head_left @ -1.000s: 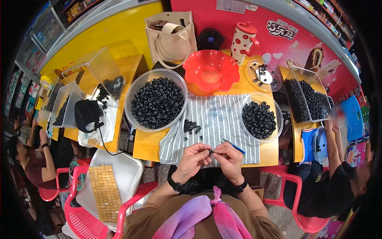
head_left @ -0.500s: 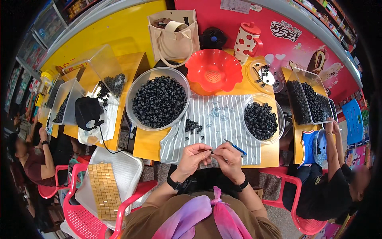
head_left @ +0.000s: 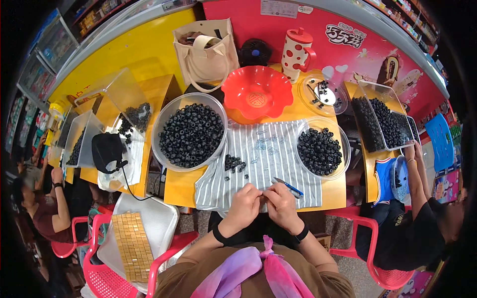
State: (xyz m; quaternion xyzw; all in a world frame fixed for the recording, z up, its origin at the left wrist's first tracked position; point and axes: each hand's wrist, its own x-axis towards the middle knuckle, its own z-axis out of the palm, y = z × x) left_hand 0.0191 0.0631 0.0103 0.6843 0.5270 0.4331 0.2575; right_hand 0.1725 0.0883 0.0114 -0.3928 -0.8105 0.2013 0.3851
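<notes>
My left hand [head_left: 245, 204] and my right hand [head_left: 281, 202] meet at the near edge of the striped cloth [head_left: 283, 164], fingers curled and pinched together. Whatever they pinch is hidden by the fingers. Just beyond my right hand lies a blue pen-like tool [head_left: 289, 187] with a dark tip. A small heap of black ring-shaped pieces [head_left: 234, 163] rests on the cloth, with a few strays nearer me. Small clear bluish bits [head_left: 266, 144] are scattered farther up. To the left stands a large clear bowl [head_left: 155, 136] full of black pieces; a smaller clear bowl [head_left: 346, 166] of them is on the right.
A red scalloped bowl [head_left: 257, 92], a canvas bag [head_left: 206, 54] and a dotted lidded mug [head_left: 296, 54] stand at the back. Clear bins [head_left: 380, 114] of black pieces flank the table. People sit at the far left and right [head_left: 397, 238]. A pink chair [head_left: 107, 236] is at my left.
My fingers have closed in further, covering the small dark piece that showed between them before. The view has shifted slightly. The pen-like tool and heap stay put on the cloth.
</notes>
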